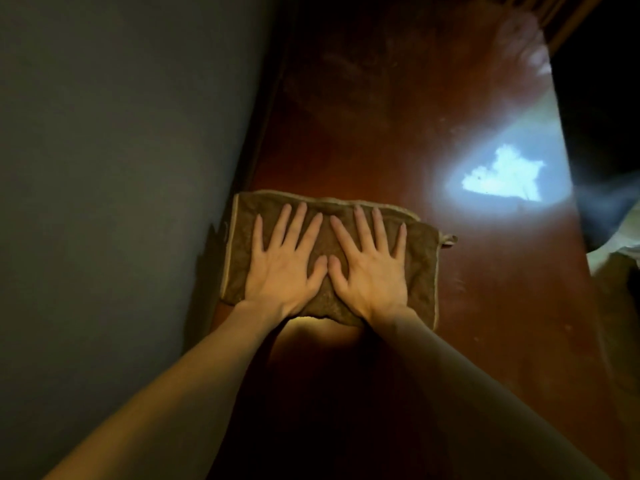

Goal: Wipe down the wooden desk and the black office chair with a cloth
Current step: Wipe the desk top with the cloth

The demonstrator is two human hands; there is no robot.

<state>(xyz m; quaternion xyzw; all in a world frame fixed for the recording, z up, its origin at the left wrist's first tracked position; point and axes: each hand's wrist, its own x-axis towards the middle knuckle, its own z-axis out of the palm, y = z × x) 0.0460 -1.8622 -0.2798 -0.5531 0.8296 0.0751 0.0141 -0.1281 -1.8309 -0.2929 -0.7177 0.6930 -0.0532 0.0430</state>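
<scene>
Both hands lie flat on a brown cloth [420,258] — fingers straight and spread, pressing down, not curled around anything. The left hand [285,265] and the right hand [370,268] sit side by side, thumbs almost touching. Under them the cloth is spread on the dark red wooden desk [363,133]. Just left of the left hand is a grey wall [121,168]. Past the right hand, a bright patch of light [502,178] shines on the desk.
</scene>
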